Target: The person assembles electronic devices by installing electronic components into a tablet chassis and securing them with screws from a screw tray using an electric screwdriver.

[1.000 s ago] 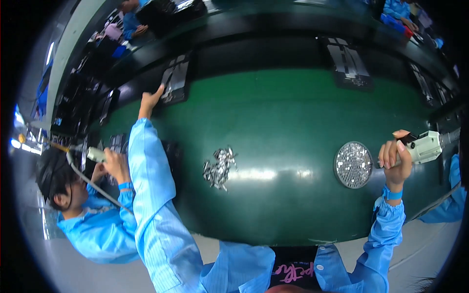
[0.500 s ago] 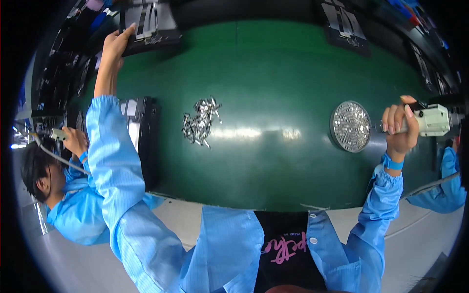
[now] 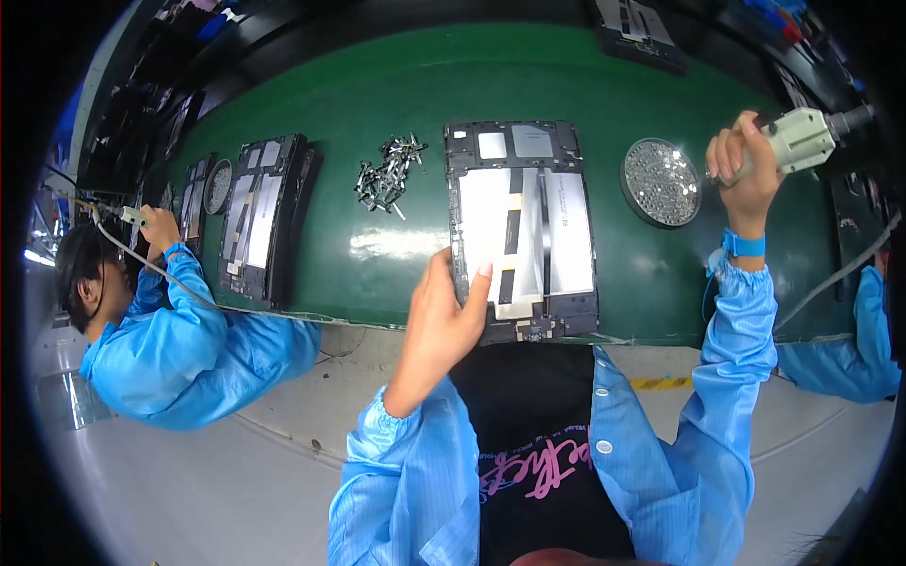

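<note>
My left hand (image 3: 439, 321) grips the lower left edge of an opened tablet (image 3: 568, 222), thumb on top. The tablet lies in front of me on the green table, its inside facing up: silver battery cells, a dark flex cable with yellow tape, and a black frame. My right hand (image 3: 746, 170) is wrapped round a pale electric screwdriver (image 3: 802, 141), held at the right above the table. Between the tablet and that hand sits a round dish (image 3: 662, 184) full of tiny screws. A loose pile of small metal parts (image 3: 389, 177) lies left of the tablet.
A stack of opened tablets (image 3: 260, 217) stands at the left, with another round dish (image 3: 218, 187) beyond it. A co-worker (image 3: 189, 340) in blue holds a similar screwdriver there. Another tablet (image 3: 640, 33) lies at the far right. A blue sleeve (image 3: 859, 344) shows at the right edge.
My left hand has come from the far left to the middle, and a tablet now lies in front of me under it. My right hand has risen slightly with the screwdriver.
</note>
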Action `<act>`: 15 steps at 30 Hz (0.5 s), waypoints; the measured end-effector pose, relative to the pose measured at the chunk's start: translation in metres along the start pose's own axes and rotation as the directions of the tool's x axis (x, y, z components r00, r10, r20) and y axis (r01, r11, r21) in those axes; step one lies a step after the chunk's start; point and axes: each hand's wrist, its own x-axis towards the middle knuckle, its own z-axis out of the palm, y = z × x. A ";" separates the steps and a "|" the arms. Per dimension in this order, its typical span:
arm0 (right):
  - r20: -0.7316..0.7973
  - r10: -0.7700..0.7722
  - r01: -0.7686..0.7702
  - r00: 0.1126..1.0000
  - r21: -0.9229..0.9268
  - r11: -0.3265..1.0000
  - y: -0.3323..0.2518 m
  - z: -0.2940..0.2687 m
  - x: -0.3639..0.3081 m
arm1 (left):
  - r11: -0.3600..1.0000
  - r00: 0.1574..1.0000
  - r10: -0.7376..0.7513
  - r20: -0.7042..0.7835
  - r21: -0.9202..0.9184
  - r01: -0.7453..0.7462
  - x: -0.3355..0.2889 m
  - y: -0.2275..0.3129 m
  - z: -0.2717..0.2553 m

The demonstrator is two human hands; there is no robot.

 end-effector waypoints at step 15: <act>0.021 0.034 -0.034 0.999 -0.012 0.999 0.000 0.008 0.001 | 0.619 0.847 0.529 -0.047 0.705 -0.348 0.174 -0.018 -0.051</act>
